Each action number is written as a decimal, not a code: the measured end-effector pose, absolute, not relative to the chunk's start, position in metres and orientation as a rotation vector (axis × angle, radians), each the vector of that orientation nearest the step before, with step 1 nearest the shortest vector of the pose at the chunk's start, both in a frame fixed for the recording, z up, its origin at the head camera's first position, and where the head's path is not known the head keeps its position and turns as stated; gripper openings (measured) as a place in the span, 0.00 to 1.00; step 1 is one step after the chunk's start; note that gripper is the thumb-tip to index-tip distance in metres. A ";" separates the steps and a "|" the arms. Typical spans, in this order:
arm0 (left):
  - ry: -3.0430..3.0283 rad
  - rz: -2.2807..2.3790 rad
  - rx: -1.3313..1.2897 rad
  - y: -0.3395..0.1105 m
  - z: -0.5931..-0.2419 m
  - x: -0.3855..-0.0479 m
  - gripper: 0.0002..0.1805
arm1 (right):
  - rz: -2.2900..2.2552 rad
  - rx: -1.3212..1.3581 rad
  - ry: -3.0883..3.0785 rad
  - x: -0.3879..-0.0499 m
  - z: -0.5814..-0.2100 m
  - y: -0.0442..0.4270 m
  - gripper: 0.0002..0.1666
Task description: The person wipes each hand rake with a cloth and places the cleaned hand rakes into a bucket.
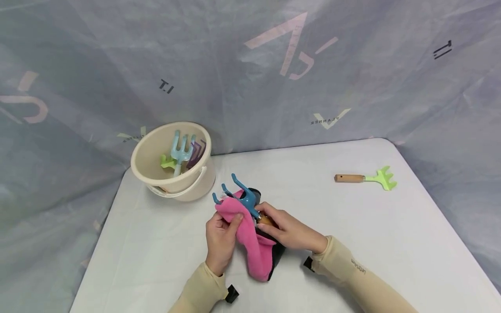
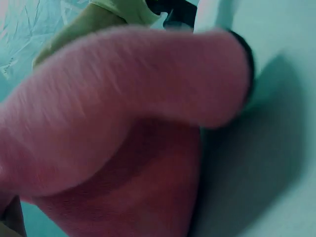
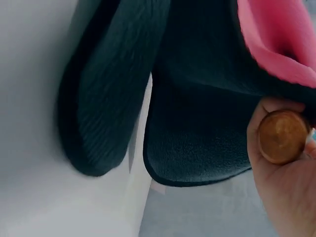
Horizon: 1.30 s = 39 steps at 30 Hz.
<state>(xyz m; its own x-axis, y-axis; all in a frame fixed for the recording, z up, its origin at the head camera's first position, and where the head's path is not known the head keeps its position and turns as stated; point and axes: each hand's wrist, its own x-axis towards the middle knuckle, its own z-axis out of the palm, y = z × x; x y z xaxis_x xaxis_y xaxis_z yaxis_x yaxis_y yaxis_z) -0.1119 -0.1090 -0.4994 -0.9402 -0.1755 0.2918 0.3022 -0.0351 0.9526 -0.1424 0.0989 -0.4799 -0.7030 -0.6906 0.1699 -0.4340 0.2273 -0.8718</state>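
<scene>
My right hand [image 1: 287,228] grips the wooden handle [image 3: 282,137] of a blue three-pronged hand rake [image 1: 248,201], its prongs aimed up and left. A cloth [image 1: 254,252], pink on one face and dark on the other, hangs in folds under and around the rake. With thumb and fingers my left hand [image 1: 222,239] pinches the pink side near the prongs. Folded pink cloth [image 2: 98,108] fills most of the left wrist view and hides the left fingers there. In the right wrist view the cloth's dark side [image 3: 197,133] droops beside the handle's round end.
A cream bucket [image 1: 172,191] stands at the back left, with a light blue fork [image 1: 181,152], a purple tool [image 1: 197,154] and a green tool [image 1: 167,162] inside. A green rake with a wooden handle [image 1: 348,178] lies on the white table [image 1: 391,243] at right. Grey sheeting surrounds the table.
</scene>
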 end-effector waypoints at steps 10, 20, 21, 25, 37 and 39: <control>-1.805 -2.146 -0.022 -0.118 -0.487 -0.114 0.03 | -1.502 -1.086 2.239 -0.142 -0.475 0.098 0.15; -1.685 -2.270 0.090 -0.129 -0.485 -0.120 0.03 | -1.438 -1.129 2.240 -0.145 -0.473 0.102 0.14; -1.656 -2.313 0.085 -0.129 -0.485 -0.120 0.03 | -1.435 -1.136 2.245 -0.145 -0.473 0.102 0.14; -1.509 -2.479 -0.045 -0.130 -0.484 -0.118 0.08 | -1.422 -1.196 2.261 -0.146 -0.473 0.103 0.12; -1.345 -2.798 -0.058 -0.145 -0.470 -0.121 0.17 | -1.303 -1.351 2.307 -0.150 -0.476 0.107 0.13; -1.317 -2.804 0.050 -0.149 -0.469 -0.126 0.16 | -1.273 -1.336 2.322 -0.151 -0.476 0.109 0.12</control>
